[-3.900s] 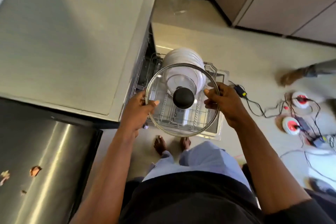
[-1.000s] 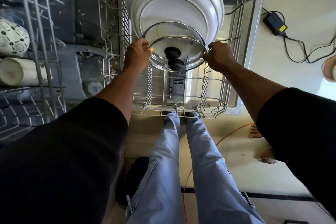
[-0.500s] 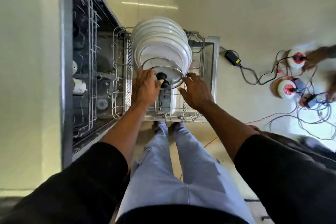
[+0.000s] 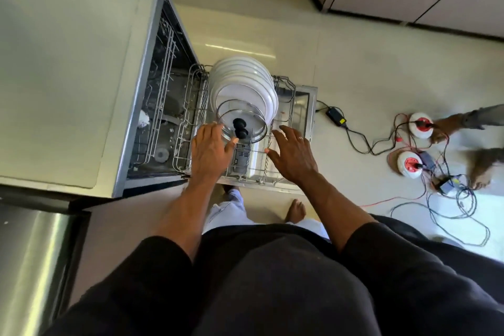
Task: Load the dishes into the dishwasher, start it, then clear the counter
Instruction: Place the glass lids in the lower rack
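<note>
Looking straight down on the open dishwasher (image 4: 163,106), tucked under the pale table (image 4: 68,63). Out over the floor, the lower rack (image 4: 188,128), and in it a glass lid (image 4: 245,114) standing on edge, black knob (image 4: 240,127) facing out, just in front of a row of white plates (image 4: 240,82). At the lid's left rim, the left hand (image 4: 210,155): grip slack, fingers straight, thumb just under the rim, clamped on nothing. Just beside the lid's right edge, clear of it, the right hand (image 4: 294,158): grip apart, fingers spread, a ring on one finger. Off to the right on the floor, a black adapter (image 4: 336,116), tangled cables (image 4: 362,144) and two red-and-white reels (image 4: 421,124).
</note>
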